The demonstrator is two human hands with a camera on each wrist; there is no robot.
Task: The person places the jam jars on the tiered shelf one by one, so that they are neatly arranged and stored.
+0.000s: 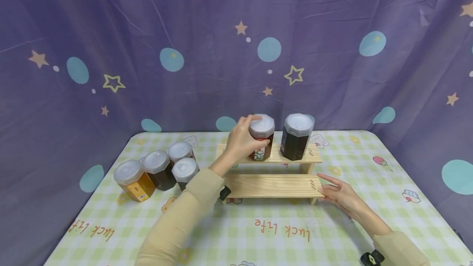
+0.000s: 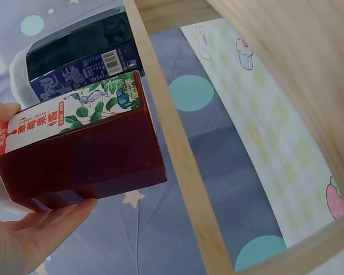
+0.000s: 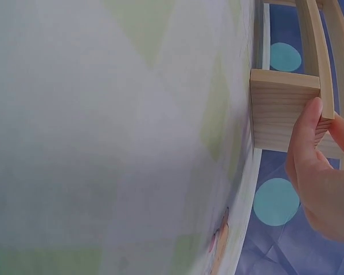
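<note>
My left hand (image 1: 242, 139) grips a dark red octagonal jar (image 2: 83, 154) near its white lid, thumb and fingers on opposite sides. The jar stands upright at the upper board (image 1: 277, 158) of a two-step wooden rack; whether its base touches the board I cannot tell. To its right on that board is a darker jar (image 1: 294, 141) with a white lid and a blue label. At the rack's right end, my right hand (image 1: 341, 195) pinches the end of the lower board (image 1: 271, 186); in the right wrist view its fingers (image 3: 307, 129) lie against the board's corner and leg.
Left of the rack stands a group of white-lidded jars: an amber jar (image 1: 138, 186), a dark jar (image 1: 162, 173) and others beside them. They are on a green-and-white checked tablecloth (image 1: 281, 237). A purple patterned curtain (image 1: 207, 24) hangs behind the table.
</note>
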